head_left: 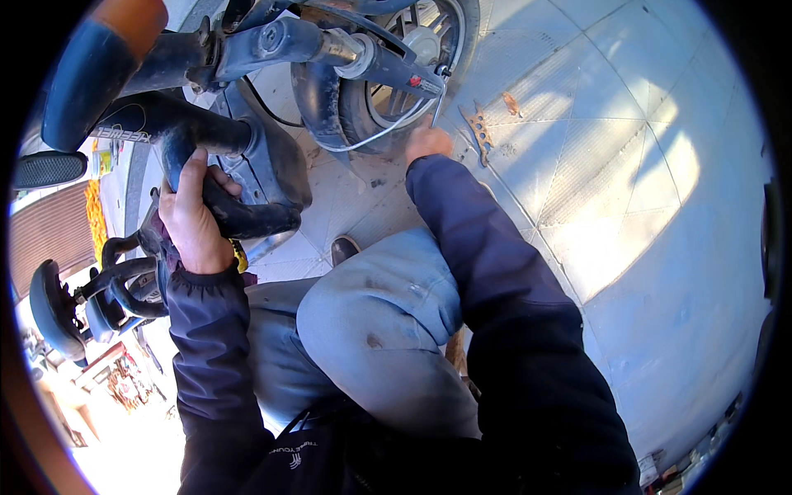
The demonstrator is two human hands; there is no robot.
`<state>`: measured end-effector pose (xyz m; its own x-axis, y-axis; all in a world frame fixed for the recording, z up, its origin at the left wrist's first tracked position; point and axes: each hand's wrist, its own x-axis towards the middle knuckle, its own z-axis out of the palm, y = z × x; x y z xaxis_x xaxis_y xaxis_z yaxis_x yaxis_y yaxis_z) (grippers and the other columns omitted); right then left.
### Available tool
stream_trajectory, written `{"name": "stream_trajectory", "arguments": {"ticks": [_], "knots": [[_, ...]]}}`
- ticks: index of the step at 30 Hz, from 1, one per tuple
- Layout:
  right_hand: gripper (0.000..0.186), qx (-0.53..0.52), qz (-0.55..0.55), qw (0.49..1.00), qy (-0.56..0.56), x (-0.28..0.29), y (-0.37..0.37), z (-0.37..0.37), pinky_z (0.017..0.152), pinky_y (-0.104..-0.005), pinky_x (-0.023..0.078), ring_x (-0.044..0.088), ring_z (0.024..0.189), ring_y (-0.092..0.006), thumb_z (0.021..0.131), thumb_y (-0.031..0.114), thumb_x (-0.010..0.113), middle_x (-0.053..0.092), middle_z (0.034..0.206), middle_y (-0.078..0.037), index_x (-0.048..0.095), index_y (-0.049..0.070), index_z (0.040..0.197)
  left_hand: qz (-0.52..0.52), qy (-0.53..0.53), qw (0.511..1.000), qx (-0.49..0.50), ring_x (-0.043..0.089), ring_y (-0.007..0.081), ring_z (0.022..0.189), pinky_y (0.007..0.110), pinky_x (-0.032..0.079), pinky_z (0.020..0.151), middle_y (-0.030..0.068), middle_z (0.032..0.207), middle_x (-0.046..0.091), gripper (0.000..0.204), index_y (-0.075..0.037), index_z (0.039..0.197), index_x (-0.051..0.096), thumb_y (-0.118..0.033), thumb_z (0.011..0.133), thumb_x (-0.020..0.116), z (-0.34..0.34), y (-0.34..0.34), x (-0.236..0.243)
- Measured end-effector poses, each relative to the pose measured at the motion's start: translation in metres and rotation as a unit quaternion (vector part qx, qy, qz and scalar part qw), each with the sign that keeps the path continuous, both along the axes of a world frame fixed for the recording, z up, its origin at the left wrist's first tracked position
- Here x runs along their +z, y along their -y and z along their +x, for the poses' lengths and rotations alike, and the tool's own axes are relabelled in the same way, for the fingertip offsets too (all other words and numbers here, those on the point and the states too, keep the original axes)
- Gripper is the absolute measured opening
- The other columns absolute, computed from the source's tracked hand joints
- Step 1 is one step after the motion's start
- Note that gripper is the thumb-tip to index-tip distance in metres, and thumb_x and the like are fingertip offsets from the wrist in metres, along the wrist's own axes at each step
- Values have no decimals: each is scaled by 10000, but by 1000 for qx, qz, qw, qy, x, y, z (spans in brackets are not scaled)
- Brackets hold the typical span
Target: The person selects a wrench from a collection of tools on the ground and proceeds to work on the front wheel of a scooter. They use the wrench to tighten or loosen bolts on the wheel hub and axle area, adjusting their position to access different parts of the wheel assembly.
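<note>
A dark, small-wheeled bike lies across the upper left, and its spoked wheel [421,45] sits near the top. My left hand [194,210] is closed around the black curved frame tube [186,157], thumb on top and fingertips showing on its far side. At the wheel's axle, by the end of the fork leg [388,70], my right hand [429,143] is closed on a slim silver wrench [439,103]. The wrench's upper end meets the axle nut [445,71]. A pale cable [371,142] curves below the wheel toward the axle. My right fingers are partly hidden by the hand's back.
A flat multi-hole spanner [477,132] lies on the tiled floor [610,165] right of my right hand. Beside it is a small orange-brown scrap [512,105]. A pedal [49,170] and a black padded part [54,313] stick out at the left. My bent knee [371,313] is below the wheel.
</note>
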<state>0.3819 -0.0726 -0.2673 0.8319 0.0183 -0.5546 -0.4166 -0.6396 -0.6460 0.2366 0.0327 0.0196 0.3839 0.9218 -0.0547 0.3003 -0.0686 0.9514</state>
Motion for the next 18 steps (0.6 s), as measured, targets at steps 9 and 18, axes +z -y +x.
{"name": "stream_trajectory", "arguments": {"ticks": [9,18], "knots": [[505,15,-11,1000,19,25,6,-6,845,-495,466,593,981,-473,980,374,384,628,992,-323,654,-53,965,-157,76,982,-75,572,171,587,293,497,595,77,694,568,262,-26,1000,523,-202,853,648,-13,-11,5],[564,-17,-66,998,7,2,-5,-1,863,-492,463,593,1002,-461,984,437,353,639,1019,-293,668,-31,1006,-128,38,989,-68,572,168,574,302,502,592,76,693,571,271,0,986,548,-208,843,648,-12,-17,7]]}}
